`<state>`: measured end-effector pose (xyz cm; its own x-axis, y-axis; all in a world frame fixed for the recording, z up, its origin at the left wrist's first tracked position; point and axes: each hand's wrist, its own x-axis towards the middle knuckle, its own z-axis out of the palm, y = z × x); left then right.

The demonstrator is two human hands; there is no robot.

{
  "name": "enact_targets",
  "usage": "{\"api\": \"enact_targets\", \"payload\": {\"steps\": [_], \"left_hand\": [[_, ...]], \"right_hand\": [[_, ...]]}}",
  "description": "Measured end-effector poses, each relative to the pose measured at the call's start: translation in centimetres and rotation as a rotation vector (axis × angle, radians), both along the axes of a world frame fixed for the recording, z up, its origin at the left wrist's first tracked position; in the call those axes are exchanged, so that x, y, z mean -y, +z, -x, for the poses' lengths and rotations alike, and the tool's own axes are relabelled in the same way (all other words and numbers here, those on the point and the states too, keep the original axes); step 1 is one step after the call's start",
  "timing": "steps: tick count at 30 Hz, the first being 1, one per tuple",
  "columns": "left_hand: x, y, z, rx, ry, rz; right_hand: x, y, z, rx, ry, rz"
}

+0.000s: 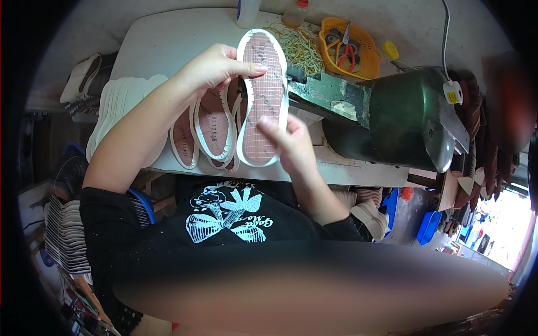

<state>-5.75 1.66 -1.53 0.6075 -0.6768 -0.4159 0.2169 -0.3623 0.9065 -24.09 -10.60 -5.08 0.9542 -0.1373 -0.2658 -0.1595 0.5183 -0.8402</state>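
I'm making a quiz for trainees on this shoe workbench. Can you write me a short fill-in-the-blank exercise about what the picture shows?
1. Both the left hand and the right hand hold one pink insole with a ____ rim.
2. The scissors lie in a basket coloured ____.
3. The machine right of the insole is dark ____.

Missing words: white; orange; green

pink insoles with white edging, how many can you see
4 at least: one pink insole held up in both hands, left hand at its top, right hand at its lower part; three overlapping on the table behind. More may be hidden.
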Motion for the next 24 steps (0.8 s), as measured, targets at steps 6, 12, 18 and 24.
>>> {"api": "enact_targets", "payload": {"steps": [6,12,18,24], "left_hand": [[0.8,0.4,-0.9,0.076,0.038,-0.004],[2.1,0.1,-4.0,0.143,-0.016,-0.205],[3.2,-0.9,-7.4,0.561,-0.185,-0.289],[5.6,-1.3,-9.2,1.439,-0.839,-0.13]], "right_hand": [[-1.8,0.4,1.9,-0.025,0.176,-0.03],[-2.1,0.4,-0.2,-0.025,-0.07,-0.08],[-2.4,0.7,-3.0,0.045,-0.195,-0.117],[-2.3,1.1,-4.5,0.035,-0.252,-0.089]]}}
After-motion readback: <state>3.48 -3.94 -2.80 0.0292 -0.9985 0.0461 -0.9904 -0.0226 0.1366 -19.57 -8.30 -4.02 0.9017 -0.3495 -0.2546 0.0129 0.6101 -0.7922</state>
